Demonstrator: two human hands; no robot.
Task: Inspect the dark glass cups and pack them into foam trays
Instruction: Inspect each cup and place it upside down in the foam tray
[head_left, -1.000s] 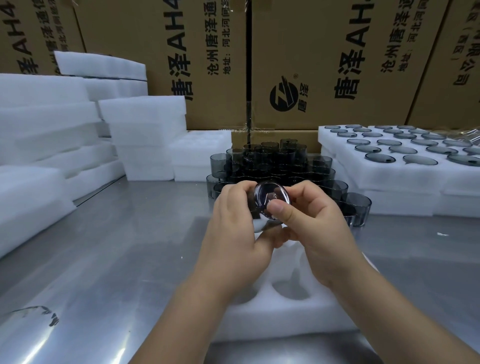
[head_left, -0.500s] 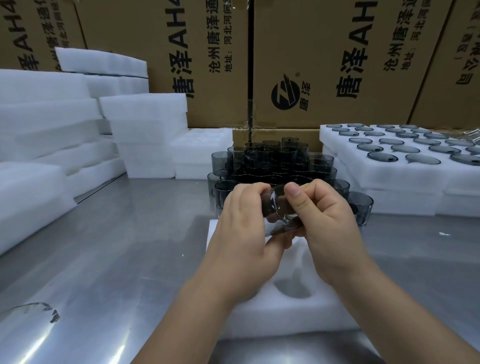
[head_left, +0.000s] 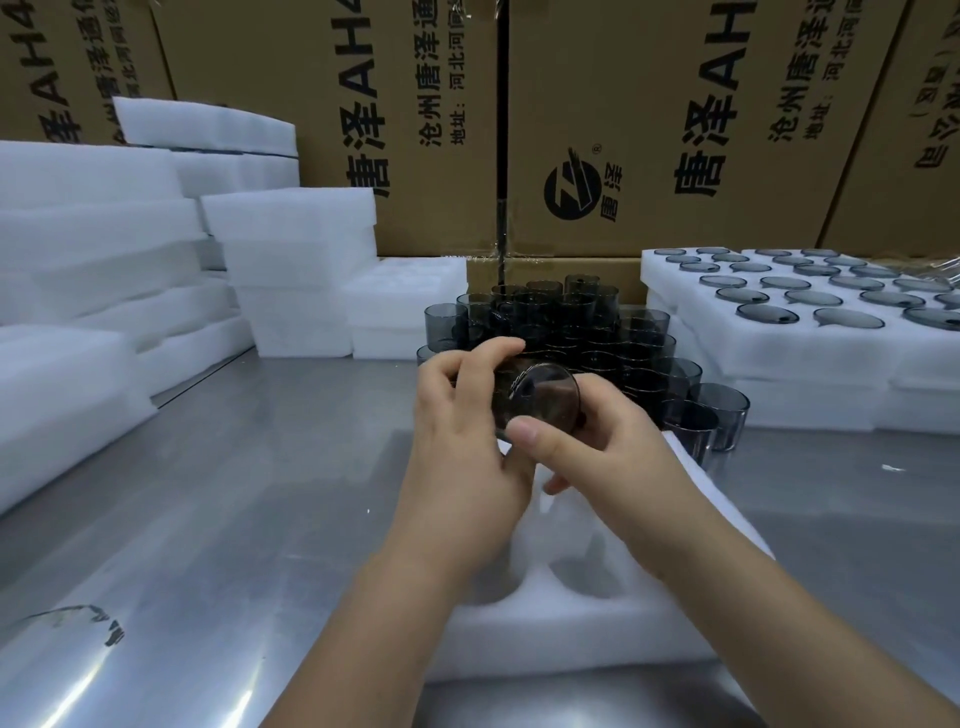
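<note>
Dark glass cup (head_left: 540, 400) sat at mid-frame, gripped between the left hand (head_left: 462, 467) and the right hand (head_left: 608, 457), fingers of both curled round it, above a white foam tray (head_left: 571, 644) lying on the steel table (head_left: 234, 493), with more cups (head_left: 571, 322) clustered just behind.

cups (head_left: 566, 322) behind tray (head_left: 582, 613) | filled trays (head_left: 810, 353) right | foam stacks (head_left: 130, 260) left

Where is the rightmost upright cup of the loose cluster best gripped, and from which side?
Probably by the rim and upper wall, from above and the front: the rightmost cup stands mouth up, other cups crowd its left, the stacked filled trays sit close behind on its right, and bare table lies in front.
</note>
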